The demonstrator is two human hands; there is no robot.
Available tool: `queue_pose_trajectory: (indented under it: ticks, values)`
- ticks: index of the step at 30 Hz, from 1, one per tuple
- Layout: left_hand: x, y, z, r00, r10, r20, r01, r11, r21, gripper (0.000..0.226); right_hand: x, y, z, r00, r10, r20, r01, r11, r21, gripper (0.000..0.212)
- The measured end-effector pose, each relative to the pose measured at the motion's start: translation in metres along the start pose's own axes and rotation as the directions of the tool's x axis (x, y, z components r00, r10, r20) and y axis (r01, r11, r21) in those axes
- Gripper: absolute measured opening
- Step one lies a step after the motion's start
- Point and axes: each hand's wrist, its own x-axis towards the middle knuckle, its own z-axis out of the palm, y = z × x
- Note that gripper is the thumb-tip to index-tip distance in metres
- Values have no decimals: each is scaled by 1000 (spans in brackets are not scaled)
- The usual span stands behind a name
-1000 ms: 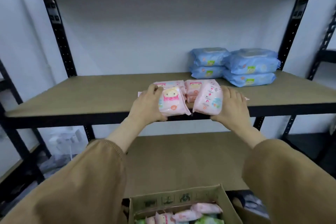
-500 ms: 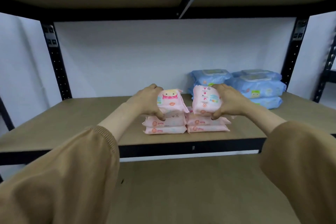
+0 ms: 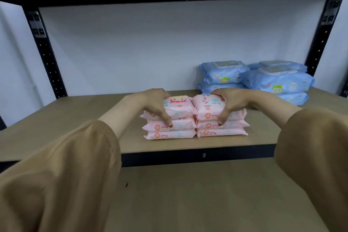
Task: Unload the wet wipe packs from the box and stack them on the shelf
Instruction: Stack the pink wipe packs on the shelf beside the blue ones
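Clasps left top pack (image 3: 179,107) in curled fingers (image 3: 165,118) of left hand (image 3: 153,101); likewise right top pack (image 3: 207,106), at its three o'clock, in right hand (image 3: 234,101).

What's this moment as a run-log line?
left hand: grips left top pack | right hand: grips right top pack | both packs: on pink stacks | shelf: blue packs behind

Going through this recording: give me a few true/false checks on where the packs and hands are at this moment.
1. The pink stacks are each three packs high. True.
2. The blue packs lie left of the pink stacks. False: they lie behind them, to the right.
3. The left hand grips the left top pack; the right hand grips the right top pack. True.
4. Both top packs lie flat on the bare shelf. False: they sit on the stacks.
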Motion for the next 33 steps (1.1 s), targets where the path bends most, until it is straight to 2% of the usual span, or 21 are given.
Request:
queue_pose_trajectory:
  ticks: [5, 10, 13, 24, 26, 29, 33]
  values:
    - [3, -1, 1, 999, 0, 46, 1, 1000, -26, 69, 13, 4, -1, 996, 42, 85, -40, 999, -31, 94]
    - [4, -4, 5, 998, -5, 64, 9, 998, -63, 83, 18, 6, -1, 990, 67, 127, -61, 997, -51, 97]
    - [7, -4, 4, 997, 10, 75, -6, 999, -51, 72, 20, 6, -3, 986, 71, 154, -63, 997, -55, 97]
    - [7, -3, 0, 996, 31, 89, -31, 1000, -5, 83, 16, 5, -5, 981, 79, 175, -75, 997, -29, 97]
    - [6, -3, 1, 996, 24, 86, -22, 1000, -22, 87, 13, 5, -3, 986, 71, 148, -68, 997, -20, 106]
    - [0, -5, 7, 999, 29, 41, -28, 999, -23, 112, 2, 5, 2, 999, 24, 40, -24, 1000, 17, 120]
    - [-23, 1, 21, 970, 151, -189, -131, 985, 113, 119, -18, 5, 14, 975, -106, -194, 82, 989, -126, 123]
